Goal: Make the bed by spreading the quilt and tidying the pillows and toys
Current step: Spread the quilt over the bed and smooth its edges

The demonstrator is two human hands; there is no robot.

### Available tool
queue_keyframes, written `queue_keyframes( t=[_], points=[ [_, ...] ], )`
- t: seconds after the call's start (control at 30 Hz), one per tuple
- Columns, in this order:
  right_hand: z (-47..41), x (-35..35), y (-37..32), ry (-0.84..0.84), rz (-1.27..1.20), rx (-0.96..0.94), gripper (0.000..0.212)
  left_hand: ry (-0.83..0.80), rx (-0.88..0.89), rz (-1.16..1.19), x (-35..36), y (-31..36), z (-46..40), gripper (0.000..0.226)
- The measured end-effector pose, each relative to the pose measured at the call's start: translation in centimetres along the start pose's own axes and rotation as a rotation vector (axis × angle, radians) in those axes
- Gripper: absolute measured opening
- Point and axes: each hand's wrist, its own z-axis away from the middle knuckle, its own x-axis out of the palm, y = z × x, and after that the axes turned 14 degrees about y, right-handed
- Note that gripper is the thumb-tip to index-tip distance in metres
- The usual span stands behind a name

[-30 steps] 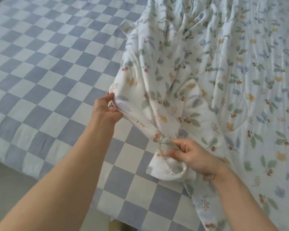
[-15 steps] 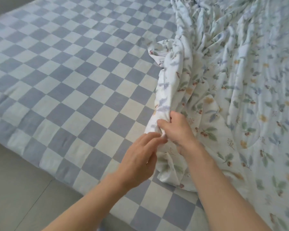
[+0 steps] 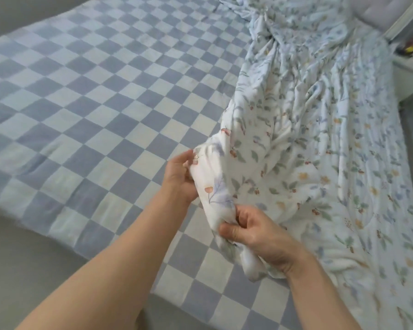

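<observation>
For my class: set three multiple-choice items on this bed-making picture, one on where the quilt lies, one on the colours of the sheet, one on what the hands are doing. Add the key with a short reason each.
1. Where does the floral quilt lie on the bed?
A. Spread flat over the whole bed
B. Bunched along the right side
C. On the floor

2. What pattern does the sheet under it show?
A. Blue and white checks
B. Red stripes
C. Plain green

3. What are the left hand and the right hand doing?
A. Both rest flat on the sheet
B. Only one touches the quilt
C. Both grip the quilt's near edge

Key: 1 B, the left of the bed shows bare sheet, with wrinkled quilt on the right. 2 A, blue and white squares alternate. 3 C, the fingers of each hand curl round a fold of the fabric.
</observation>
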Motion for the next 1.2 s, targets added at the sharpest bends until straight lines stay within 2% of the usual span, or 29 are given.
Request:
queue_keyframes(
  t=[0.07, 0.13, 0.2, 0.23, 0.3, 0.33, 0.37, 0.43, 0.47, 0.5, 0.53, 0.6, 0.63, 0.67, 0.7, 0.77, 0.8, 0.87, 0.93, 1.0, 1.13, 1.2],
  points=[
    [0.5, 0.3, 0.3, 0.005, 0.054, 0.089, 0.009, 0.025, 0.049, 0.108, -0.4, 2.1, 0.2, 0.014],
    [0.3, 0.9, 0.4, 0.088, 0.250, 0.122, 0.017, 0.052, 0.218, 0.043, -0.7, 3.9, 0.6, 0.015],
    [-0.2, 1.8, 0.7, 0.320, 0.446, 0.058, 0.005, 0.101, 0.658, -0.294, -1.4, 4.2, 0.8, 0.027],
    [-0.5, 2.5, 0.4, 0.457, 0.444, 0.012, 0.015, 0.065, 0.958, -0.528, -2.0, 3.8, 0.9, 0.031],
    [-1.3, 3.9, -1.4, 0.656, 0.193, -0.064, 0.042, -0.138, 1.463, -0.964, -3.4, 1.9, 1.4, 0.040],
    [-1.9, 4.3, -2.5, 0.699, 0.102, -0.091, 0.052, -0.274, 1.616, -1.142, -4.1, 0.7, 1.6, 0.047],
    [-2.8, 4.5, -3.5, 0.713, 0.076, -0.091, 0.061, -0.409, 1.726, -1.279, -4.8, -0.2, 1.6, 0.052],
    [-4.8, 4.5, -4.5, 0.708, 0.234, -0.046, 0.065, -0.661, 1.848, -1.416, -6.4, -1.8, 1.3, 0.053],
    [-5.7, 4.6, -4.6, 0.684, 0.327, -0.007, 0.058, -0.711, 1.843, -1.431, -7.1, -2.2, 1.4, 0.050],
    [-6.4, 4.5, -4.4, 0.660, 0.356, 0.027, 0.049, -0.696, 1.752, -1.407, -7.6, -2.3, 1.6, 0.043],
    [-6.7, 4.5, -4.1, 0.625, 0.295, 0.060, 0.040, -0.610, 1.594, -1.342, -7.9, -2.2, 2.2, 0.033],
    [-6.9, 4.5, -4.0, 0.536, 0.010, 0.108, 0.027, -0.338, 1.122, -1.089, -7.5, -1.5, 2.7, 0.014],
    [-6.8, 4.4, -4.0, 0.493, -0.177, 0.115, 0.025, -0.168, 0.879, -0.945, -6.9, -1.0, 2.2, 0.015],
    [-6.7, 4.1, -4.0, 0.440, -0.342, 0.118, 0.023, -0.029, 0.621, -0.834, -6.4, -0.3, 1.3, 0.022],
    [-6.6, 3.9, -4.2, 0.380, -0.466, 0.108, 0.020, 0.045, 0.364, -0.753, -5.9, 0.4, 0.3, 0.036],
    [-6.2, 3.7, -4.4, 0.245, -0.573, 0.073, 0.026, -0.009, -0.049, -0.578, -4.6, 1.2, -1.1, 0.069],
    [-6.0, 3.6, -4.6, 0.183, -0.570, 0.064, 0.029, -0.076, -0.164, -0.459, -3.8, 1.5, -1.5, 0.079],
    [-5.2, 2.9, -4.4, 0.055, -0.515, 0.062, 0.031, -0.147, -0.252, -0.179, -1.7, 2.4, -1.7, 0.082],
    [-4.2, 2.0, -3.9, -0.102, -0.416, 0.098, 0.027, -0.121, -0.217, 0.014, 0.2, 4.0, -1.7, 0.061],
    [-3.5, 0.7, -3.3, -0.215, -0.255, 0.173, 0.020, -0.005, -0.136, 0.083, 1.6, 5.8, -2.0, 0.039],
    [-4.5, -1.2, -2.4, -0.350, 0.340, 0.306, 0.028, 0.219, 0.069, 0.094, 0.1, 9.3, -2.9, 0.016],
    [-6.2, -1.1, -2.7, -0.435, 0.673, 0.321, 0.022, 0.304, 0.194, 0.126, -1.4, 11.3, -3.5, 0.013]
  ],
)
